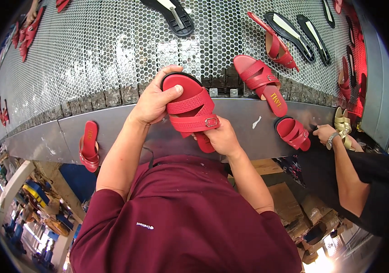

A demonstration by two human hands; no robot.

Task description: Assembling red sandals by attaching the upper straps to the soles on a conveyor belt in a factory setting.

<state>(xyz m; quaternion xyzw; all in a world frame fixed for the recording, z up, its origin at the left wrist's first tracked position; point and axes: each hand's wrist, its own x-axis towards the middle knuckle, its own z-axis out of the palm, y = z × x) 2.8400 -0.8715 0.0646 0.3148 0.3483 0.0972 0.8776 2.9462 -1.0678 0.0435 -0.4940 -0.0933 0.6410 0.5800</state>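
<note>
A red strappy sandal (193,113) with a small buckle is held up before my chest, its toe pointing away from me. A black sole edge shows around the toe. My left hand (154,101) grips the toe end, thumb pressed on the red insole and fingers wrapped around the outer edge. Around the rear part, below the buckled strap, my right hand (223,138) is closed; some of its fingers are hidden behind the sandal. Another red sandal (259,82) lies to the right, across the edge of the metal mesh conveyor (112,50).
A metal ledge (244,136) runs along the conveyor, with a red sandal (90,144) on the left and another (292,133) on the right. Black soles (290,34) lie on the mesh. At right, a co-worker's hand (325,135) is near a gold sandal (342,123).
</note>
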